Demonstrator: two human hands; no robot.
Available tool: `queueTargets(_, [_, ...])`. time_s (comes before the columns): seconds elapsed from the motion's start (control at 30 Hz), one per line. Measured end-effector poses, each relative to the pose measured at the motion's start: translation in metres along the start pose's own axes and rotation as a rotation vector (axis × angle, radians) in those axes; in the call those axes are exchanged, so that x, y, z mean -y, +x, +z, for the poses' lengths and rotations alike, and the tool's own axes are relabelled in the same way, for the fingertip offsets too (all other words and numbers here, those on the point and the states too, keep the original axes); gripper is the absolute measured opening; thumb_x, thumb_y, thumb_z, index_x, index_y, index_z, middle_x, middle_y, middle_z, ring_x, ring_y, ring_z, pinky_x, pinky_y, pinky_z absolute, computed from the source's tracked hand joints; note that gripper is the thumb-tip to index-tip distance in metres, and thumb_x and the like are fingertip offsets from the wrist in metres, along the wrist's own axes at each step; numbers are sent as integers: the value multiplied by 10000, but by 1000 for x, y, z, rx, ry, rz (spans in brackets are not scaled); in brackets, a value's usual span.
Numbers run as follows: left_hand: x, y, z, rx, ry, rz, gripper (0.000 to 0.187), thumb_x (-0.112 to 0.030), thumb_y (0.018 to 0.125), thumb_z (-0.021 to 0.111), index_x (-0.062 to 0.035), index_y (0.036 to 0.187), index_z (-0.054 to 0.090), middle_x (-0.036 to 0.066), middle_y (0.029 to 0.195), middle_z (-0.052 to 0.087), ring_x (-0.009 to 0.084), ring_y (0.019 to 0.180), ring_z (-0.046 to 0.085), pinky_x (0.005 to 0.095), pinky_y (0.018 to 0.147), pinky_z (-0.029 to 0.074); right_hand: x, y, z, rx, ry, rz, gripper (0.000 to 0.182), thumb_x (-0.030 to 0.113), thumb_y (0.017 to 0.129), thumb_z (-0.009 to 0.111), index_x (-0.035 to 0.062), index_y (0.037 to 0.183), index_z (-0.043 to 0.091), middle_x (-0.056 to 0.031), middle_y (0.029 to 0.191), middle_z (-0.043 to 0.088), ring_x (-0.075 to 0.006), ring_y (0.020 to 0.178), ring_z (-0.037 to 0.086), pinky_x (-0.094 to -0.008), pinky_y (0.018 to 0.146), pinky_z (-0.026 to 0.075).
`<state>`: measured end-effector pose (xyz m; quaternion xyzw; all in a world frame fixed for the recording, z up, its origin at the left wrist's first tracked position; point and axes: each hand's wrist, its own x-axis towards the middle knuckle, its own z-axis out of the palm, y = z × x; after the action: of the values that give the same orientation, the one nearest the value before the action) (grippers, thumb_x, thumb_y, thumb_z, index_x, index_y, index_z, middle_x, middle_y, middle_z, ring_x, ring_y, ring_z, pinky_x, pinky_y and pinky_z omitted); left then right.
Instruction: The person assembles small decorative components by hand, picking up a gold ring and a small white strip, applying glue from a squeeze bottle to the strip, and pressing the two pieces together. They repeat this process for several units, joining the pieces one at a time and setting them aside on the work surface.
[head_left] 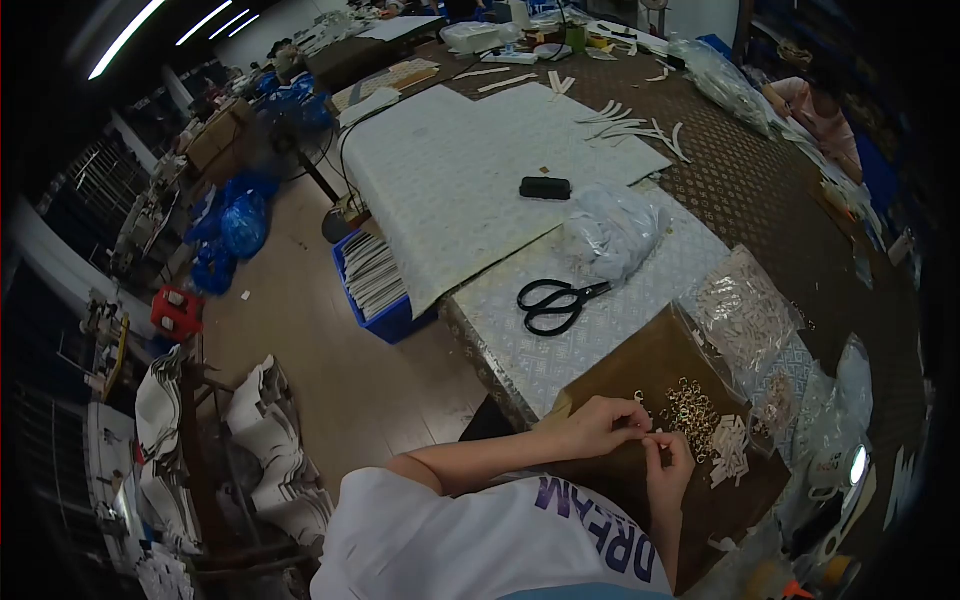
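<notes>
My left hand (604,426) and my right hand (668,464) meet over a brown sheet (625,365), fingertips pinched together. What they hold between them is too small and too covered to make out. Just beyond the fingers lies a pile of small gold-coloured metal clasps or rings (690,410). Beside it, to the right, is a little heap of short cream strips (730,450). A clear plastic bag full of similar pale pieces (742,315) rests at the sheet's upper right edge.
Black-handled scissors (563,305), a crumpled plastic bag (610,235) and a black object (545,188) lie on the patterned table. A white mug (832,470) stands at right. A blue crate (385,290) is on the floor. Another person (825,120) sits across the table.
</notes>
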<state>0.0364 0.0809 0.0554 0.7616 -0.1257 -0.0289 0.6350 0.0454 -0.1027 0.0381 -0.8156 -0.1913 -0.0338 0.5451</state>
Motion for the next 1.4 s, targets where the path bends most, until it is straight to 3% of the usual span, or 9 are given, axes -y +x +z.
queueTargets(0.33, [26, -2, -5, -232, -84, -124, 127, 11, 865, 557, -32, 906, 445, 37, 858, 566, 82, 760, 537, 217, 682, 448, -18, 0, -11, -214, 264, 174, 14, -5, 858, 556, -7, 845, 561, -19, 766, 499, -73, 653, 485, -199, 581, 397])
queueTargets(0.43, [51, 0, -1, -321, -342, -38, 188, 8, 863, 549, -55, 879, 373, 53, 815, 562, 97, 701, 542, 234, 638, 446, -21, -1, -10, -202, 249, 159, 18, -12, 858, 548, -4, 843, 552, -18, 762, 489, -73, 641, 471, -204, 566, 387])
queueTargets(0.53, [58, -1, -5, -345, -440, -115, 240, 23, 868, 539, -71, 839, 320, 47, 849, 548, 88, 700, 528, 220, 620, 443, -23, -1, -10, -175, 178, 116, 28, -15, 852, 551, 0, 829, 545, -22, 750, 484, -80, 631, 462, -208, 556, 378])
queueTargets(0.8, [52, -3, -14, -435, -488, -237, 278, -13, 865, 561, -105, 823, 302, 62, 878, 568, 70, 586, 490, 197, 511, 404, -18, 5, -11, -193, 54, 66, 50, -25, 817, 591, 10, 840, 563, -40, 765, 523, -100, 640, 490, -218, 566, 396])
queueTargets(1.07, [57, 0, -15, -398, -486, -249, 277, -10, 862, 562, -101, 819, 304, 60, 878, 564, 68, 593, 488, 192, 507, 404, -10, 8, -16, -171, 12, 64, 48, -27, 813, 594, 6, 847, 586, -61, 782, 548, -122, 657, 525, -233, 588, 419])
queueTargets(1.4, [52, 1, -16, -387, -446, -251, 273, -18, 862, 563, -108, 814, 310, 73, 888, 567, 70, 587, 481, 190, 508, 406, -12, 5, -20, -163, 76, 23, 118, -24, 855, 493, -11, 760, 562, -75, 705, 545, -123, 573, 512, -227, 519, 401])
